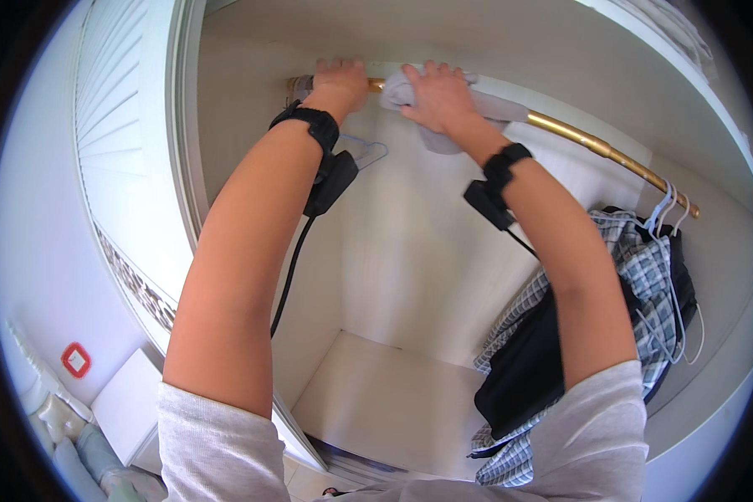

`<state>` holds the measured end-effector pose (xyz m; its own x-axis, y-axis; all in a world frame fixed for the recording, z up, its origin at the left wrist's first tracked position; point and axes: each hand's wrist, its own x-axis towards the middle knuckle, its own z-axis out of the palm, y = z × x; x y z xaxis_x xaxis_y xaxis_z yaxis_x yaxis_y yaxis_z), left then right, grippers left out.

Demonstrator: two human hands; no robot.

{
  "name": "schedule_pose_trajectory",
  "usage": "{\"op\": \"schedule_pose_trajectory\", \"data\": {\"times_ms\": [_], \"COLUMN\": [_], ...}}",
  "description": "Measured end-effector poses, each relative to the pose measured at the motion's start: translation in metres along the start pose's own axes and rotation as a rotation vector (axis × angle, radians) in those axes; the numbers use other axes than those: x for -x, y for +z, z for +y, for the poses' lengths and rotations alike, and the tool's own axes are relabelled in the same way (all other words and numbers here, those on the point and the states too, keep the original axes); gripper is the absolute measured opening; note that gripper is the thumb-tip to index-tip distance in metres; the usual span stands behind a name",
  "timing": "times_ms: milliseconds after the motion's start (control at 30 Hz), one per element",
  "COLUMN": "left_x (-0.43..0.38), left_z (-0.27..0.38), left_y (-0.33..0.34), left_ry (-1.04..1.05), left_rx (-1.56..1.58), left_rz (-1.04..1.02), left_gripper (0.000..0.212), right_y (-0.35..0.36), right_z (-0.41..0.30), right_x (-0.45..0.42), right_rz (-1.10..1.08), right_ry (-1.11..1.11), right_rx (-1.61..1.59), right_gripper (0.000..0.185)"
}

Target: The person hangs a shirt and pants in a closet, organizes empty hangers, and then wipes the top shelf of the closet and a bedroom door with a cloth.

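A gold metal clothes rod (568, 130) runs across the upper part of an open wardrobe. My left hand (341, 83) is at its left end, with the fingers curled over the top of it. Something greyish (302, 86) shows on the rod just left of that hand; I cannot tell what it is. My right hand (440, 94) presses over a grey cloth (501, 106) that is wrapped along the rod, one part of it hanging below. Under my left hand hangs a thin blue wire hanger (376, 149), its hook hidden.
Checked and black garments (521, 357) hang at the right with several hangers (665, 207). Above the rod is a shelf (665, 47) bearing folded fabric. A louvred white door (116, 125) borders the left side. Both wrists carry black strapped devices with cables (293, 276).
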<state>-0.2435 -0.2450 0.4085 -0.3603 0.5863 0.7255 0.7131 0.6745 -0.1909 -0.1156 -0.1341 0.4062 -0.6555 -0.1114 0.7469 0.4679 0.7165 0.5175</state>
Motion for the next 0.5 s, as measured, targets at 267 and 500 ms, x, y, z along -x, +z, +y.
{"op": "schedule_pose_trajectory", "data": {"times_ms": [267, 500], "left_x": [-0.025, -0.038], "left_z": [0.039, 0.085], "left_y": [-0.02, -0.019], "left_ry": [-0.043, -0.047], "left_rx": [0.313, 0.839], "left_rz": [0.343, 0.606], "left_gripper": [0.041, 0.039], "right_y": [0.131, 0.079], "right_z": [-0.042, 0.013], "right_x": [-0.086, -0.049], "right_rz": [0.595, 0.12], "right_ry": [-0.034, -0.184], "right_rx": [0.081, -0.12], "right_gripper": [0.033, 0.036]}}
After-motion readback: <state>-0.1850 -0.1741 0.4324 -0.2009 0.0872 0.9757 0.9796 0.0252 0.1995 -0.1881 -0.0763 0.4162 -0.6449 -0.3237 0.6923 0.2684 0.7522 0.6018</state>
